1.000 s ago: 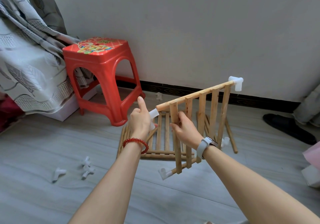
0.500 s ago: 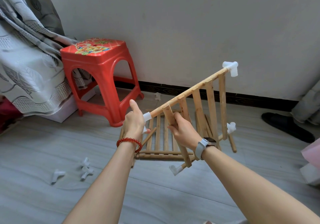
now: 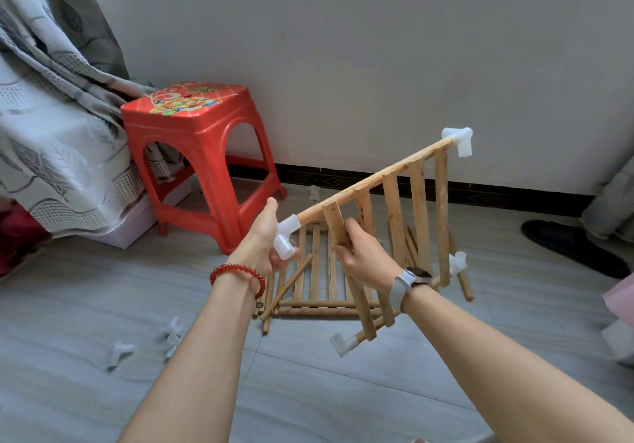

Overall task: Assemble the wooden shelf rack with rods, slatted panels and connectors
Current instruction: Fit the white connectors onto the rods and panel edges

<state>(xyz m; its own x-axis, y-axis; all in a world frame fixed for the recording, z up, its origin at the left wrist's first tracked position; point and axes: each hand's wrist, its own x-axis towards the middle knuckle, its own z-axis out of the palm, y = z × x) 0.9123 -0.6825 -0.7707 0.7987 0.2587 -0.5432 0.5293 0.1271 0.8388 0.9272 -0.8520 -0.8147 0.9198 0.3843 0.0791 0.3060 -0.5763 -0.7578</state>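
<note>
I hold a slatted wooden panel (image 3: 398, 199) in the air, tilted, with its top rail rising to the right. White plastic connectors cap its corners: one at the near left end (image 3: 286, 236), one at the upper right (image 3: 459, 138), one at the bottom (image 3: 343, 344) and one at the lower right (image 3: 458, 262). My left hand (image 3: 264, 240) grips the near left connector, thumb up. My right hand (image 3: 363, 257) grips the leftmost slat. A second slatted panel (image 3: 315, 278) lies flat on the floor beneath, with loose rods (image 3: 288, 284) beside it.
A red plastic stool (image 3: 202, 154) stands at the left by a curtain-draped white box (image 3: 133, 226). Loose white connectors (image 3: 120, 351) lie on the grey floor at lower left. A dark slipper (image 3: 569, 247) sits at the right near the wall.
Both hands have tilted the panel, raising its right end higher and swinging its bottom corner toward me. My left hand stays on the near connector.
</note>
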